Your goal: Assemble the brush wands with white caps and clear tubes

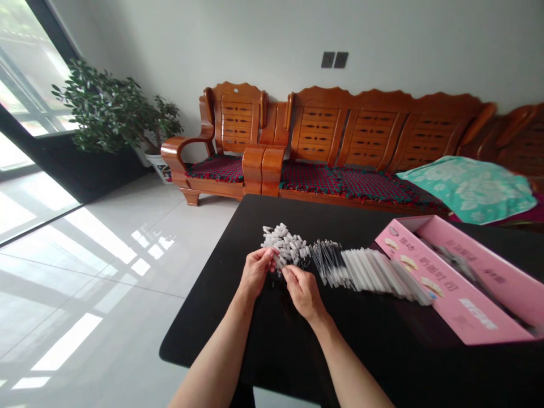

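My left hand [258, 269] is closed in a pinch at the near edge of a heap of small white cylindrical pieces [285, 238]. Close by on its right, my right hand [301, 286] also pinches, fingertips pointing toward the left ones. Whatever lies between the fingertips is too small to make out against the heap. To the right of the heap lies a bunch of thin dark rods with pale ends [327, 260]. Beside those rods, a row of longer whitish translucent tubes [378, 272] reaches toward a pink box [429, 283].
Everything lies on a black table [221, 306] with a rounded front left corner. The open box holds greyish contents. Behind the table stands a wooden sofa [369, 130] with a turquoise cloth [471, 187] on it. A potted plant [119, 113] is at the left.
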A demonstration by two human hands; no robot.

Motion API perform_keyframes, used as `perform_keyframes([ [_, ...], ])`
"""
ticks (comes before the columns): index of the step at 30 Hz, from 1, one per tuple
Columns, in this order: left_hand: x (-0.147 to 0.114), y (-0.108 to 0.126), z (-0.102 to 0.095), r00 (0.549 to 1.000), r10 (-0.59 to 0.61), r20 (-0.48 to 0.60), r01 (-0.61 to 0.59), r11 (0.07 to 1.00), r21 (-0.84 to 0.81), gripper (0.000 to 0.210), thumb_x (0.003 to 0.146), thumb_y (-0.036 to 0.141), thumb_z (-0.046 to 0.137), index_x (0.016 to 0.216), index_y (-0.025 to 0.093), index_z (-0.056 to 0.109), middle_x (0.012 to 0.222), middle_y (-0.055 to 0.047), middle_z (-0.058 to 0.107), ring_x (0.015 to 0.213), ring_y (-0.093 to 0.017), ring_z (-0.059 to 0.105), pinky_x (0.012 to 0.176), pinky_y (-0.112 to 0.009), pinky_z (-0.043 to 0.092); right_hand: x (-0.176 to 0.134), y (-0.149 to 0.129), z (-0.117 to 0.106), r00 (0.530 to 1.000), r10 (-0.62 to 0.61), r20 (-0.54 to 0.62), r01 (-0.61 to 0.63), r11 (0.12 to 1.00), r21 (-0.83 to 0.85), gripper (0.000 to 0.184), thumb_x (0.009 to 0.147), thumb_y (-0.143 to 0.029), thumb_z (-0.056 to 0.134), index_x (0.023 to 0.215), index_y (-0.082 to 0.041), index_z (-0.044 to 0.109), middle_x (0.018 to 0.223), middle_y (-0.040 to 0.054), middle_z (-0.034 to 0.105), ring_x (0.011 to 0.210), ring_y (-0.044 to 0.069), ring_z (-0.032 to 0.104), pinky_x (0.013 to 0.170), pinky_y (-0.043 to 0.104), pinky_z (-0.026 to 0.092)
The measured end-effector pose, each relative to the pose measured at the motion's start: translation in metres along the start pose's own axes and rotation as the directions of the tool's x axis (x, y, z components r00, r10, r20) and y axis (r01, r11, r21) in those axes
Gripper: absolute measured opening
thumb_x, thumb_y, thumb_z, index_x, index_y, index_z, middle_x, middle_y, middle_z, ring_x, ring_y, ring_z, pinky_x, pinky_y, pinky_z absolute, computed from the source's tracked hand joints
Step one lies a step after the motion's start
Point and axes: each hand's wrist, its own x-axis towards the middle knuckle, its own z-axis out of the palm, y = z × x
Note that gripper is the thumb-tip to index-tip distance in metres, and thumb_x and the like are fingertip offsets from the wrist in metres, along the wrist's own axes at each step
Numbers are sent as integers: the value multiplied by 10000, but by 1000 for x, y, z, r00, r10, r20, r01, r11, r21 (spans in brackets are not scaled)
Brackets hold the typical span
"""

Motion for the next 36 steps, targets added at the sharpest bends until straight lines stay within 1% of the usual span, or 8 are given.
perform_keyframes([
  [3, 0, 1, 2, 1000, -5, 2, 5, 1000, -9, 349, 743, 442, 756, 789, 98, 717, 544, 11, 551, 462, -62, 457, 464, -186, 348, 0, -1, -5, 997, -4, 83, -1, 998, 67, 442, 1023, -351, 327, 763, -163, 630, 536, -13, 538, 483, 108, 465, 502, 218, 295],
  [9, 3, -9, 2, 987, 69, -146, -67, 997, 23, 329, 746, 423, 756, 769, 97, 719, 534, 16, 550, 460, -60, 452, 455, -184, 326, 5, -3, 4, 977, -199, -72, 159, 914, -373, 314, 970, -226, 417, 810, -135, 673, 615, 68, 630, 591, 144, 547, 604, 245, 320],
  [16, -2, 1, 4, 998, -3, 69, 5, 1000, -15, 329, 766, 426, 738, 788, 100, 706, 565, 1, 567, 475, -64, 464, 462, -183, 336, 5, -4, -10, 989, 37, 143, -64, 979, 191, 406, 1016, -374, 348, 771, -175, 602, 504, -33, 507, 455, 108, 463, 481, 214, 301],
  [18, -3, -1, 7, 996, -11, 87, 11, 1000, -3, 330, 775, 434, 727, 789, 105, 705, 558, 2, 567, 463, -67, 462, 463, -190, 346, 4, -2, -12, 987, 24, 160, -56, 979, 197, 422, 1019, -371, 338, 740, -172, 584, 495, -39, 485, 445, 100, 435, 473, 212, 287],
  [23, 7, -7, -1, 986, 55, -159, -51, 998, 30, 364, 733, 462, 749, 736, 102, 697, 537, 14, 540, 445, -57, 435, 428, -179, 329, 1, 1, -4, 978, -207, -35, 182, 919, -350, 316, 984, -229, 411, 784, -147, 642, 598, 39, 606, 581, 139, 531, 593, 255, 307],
  [26, 12, -4, -12, 935, 127, -332, -135, 991, -1, 359, 715, 466, 756, 733, 115, 685, 606, 11, 563, 482, -54, 445, 436, -166, 350, 0, 4, -3, 955, -287, -75, 218, 851, -477, 300, 984, -217, 422, 820, -148, 664, 589, 45, 618, 597, 155, 553, 614, 270, 313],
  [31, 6, -4, -11, 972, 168, -163, -113, 946, 305, 389, 801, 495, 655, 885, 123, 734, 644, -8, 607, 473, -73, 476, 449, -190, 364, 0, 20, -5, 934, -235, -268, 95, 888, -450, 325, 998, -262, 411, 927, -136, 702, 664, 69, 681, 608, 162, 598, 624, 262, 355],
  [36, 3, -10, -6, 948, 288, -138, -104, 687, 720, 327, 794, 475, 652, 877, 171, 741, 567, 22, 573, 478, -99, 486, 482, -208, 353, -2, 42, -13, 886, -125, -447, -112, 877, -467, 368, 994, -333, 428, 976, -123, 729, 721, 103, 717, 627, 185, 624, 627, 273, 366],
])
